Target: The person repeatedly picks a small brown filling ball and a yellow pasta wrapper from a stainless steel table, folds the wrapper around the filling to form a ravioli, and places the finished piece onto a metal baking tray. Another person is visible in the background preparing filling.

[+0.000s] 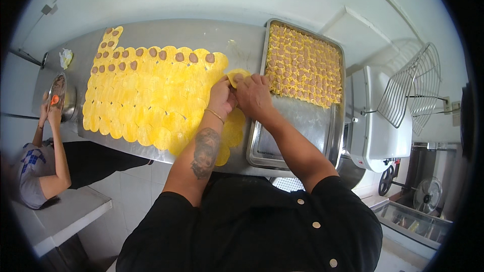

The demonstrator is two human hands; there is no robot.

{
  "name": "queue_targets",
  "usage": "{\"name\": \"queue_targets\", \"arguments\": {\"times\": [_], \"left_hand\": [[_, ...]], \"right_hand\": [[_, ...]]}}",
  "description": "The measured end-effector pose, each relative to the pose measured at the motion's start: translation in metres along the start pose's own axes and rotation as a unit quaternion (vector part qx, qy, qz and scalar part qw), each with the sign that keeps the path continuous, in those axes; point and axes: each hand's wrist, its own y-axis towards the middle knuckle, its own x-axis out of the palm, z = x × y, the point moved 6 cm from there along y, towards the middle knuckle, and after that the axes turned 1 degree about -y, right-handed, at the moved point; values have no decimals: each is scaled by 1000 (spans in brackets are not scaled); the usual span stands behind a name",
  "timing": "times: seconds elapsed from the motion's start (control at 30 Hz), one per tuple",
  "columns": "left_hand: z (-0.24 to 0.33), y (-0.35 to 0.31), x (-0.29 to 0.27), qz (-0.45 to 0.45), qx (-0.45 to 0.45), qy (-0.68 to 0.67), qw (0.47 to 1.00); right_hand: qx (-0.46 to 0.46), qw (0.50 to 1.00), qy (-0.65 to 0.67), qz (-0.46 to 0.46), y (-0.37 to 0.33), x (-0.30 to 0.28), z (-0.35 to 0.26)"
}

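Note:
Both my hands are closed around one round yellow dough wrapper (235, 73) with a brownish dab of meat filling on it. My left hand (220, 98) grips its left side, and my right hand (254, 95) pinches it from the right; some fingertips are hidden. To the left, overlapping yellow wrappers (151, 88) cover the steel table (212, 32), with dabs of filling on the back rows. On my right lies a metal tray (297, 143), its far half packed with rows of open-topped yellow dumplings (305, 63); its near part shows bare metal.
At the far left a co-worker's hands (50, 111) hold an orange-ended tool over a steel bowl (69, 102) of filling. A crumpled wrapper (66, 58) lies behind the bowl. Right of the tray stands a white mixer-like machine (373, 126) with a raised wire guard (416, 88).

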Motion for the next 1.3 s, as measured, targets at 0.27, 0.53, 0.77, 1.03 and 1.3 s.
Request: {"name": "queue_targets", "arguments": {"times": [0.27,0.53,0.77,1.03,1.3], "left_hand": [[13,-121,17,-28,91,48,994],[56,-211,9,-70,157,133,976],[103,-273,-31,-55,288,206,934],[134,-334,-51,-136,199,36,970],[155,-345,-43,-256,308,164,902]], "right_hand": [[376,728,573,2,-87,-3,-18],[287,799,525,60,-69,-63,-90],[338,570,746,71,-46,-60,-159],[282,733,610,103,-69,-119,-242],[279,685,657,146,-52,-134,-267]]}}
